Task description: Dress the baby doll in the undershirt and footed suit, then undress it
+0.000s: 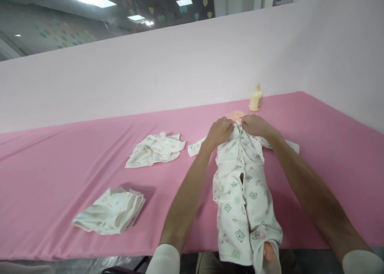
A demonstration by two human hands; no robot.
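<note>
Pinching romper neckline (238,127), both hands (221,131) (255,125) curled

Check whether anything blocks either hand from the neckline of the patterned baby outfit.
Nothing visible does. The left hand and right hand both touch the patterned baby outfit at its neckline. The pump bottle stands beyond them, and the two other cloths lie off to the left.
</note>
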